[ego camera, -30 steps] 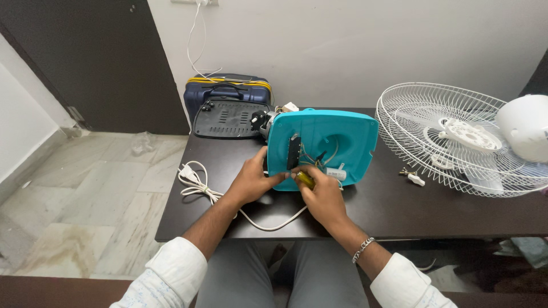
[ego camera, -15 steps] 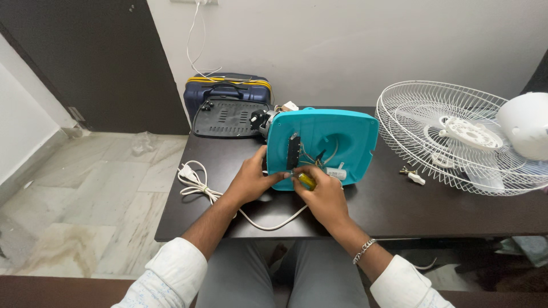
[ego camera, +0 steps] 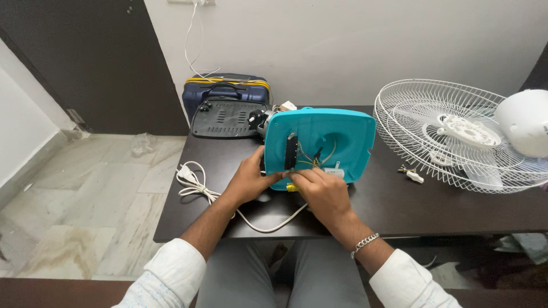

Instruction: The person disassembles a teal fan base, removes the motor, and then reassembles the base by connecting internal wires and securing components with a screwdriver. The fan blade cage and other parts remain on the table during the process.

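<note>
The teal fan base (ego camera: 337, 140) stands tilted on the dark table (ego camera: 399, 208); the left hand (ego camera: 248, 181) grips its left edge, fingers curled; the right hand (ego camera: 319, 191) closes around a yellow-handled tool (ego camera: 293, 187) at the base's lower edge; a white wire fan guard (ego camera: 451, 134) lies to the right.

I judge this a room in a home used as a makeshift repair spot, not a fitted workshop. I see a plain dark table (ego camera: 399, 211) set against a bare white wall (ego camera: 354, 45), a marble-patterned tile floor (ego camera: 74, 228) and a dark door (ego camera: 85, 63). A blue suitcase (ego camera: 225, 91) stands by the wall, and a white fan guard (ego camera: 451, 134) lies on the table.
</note>
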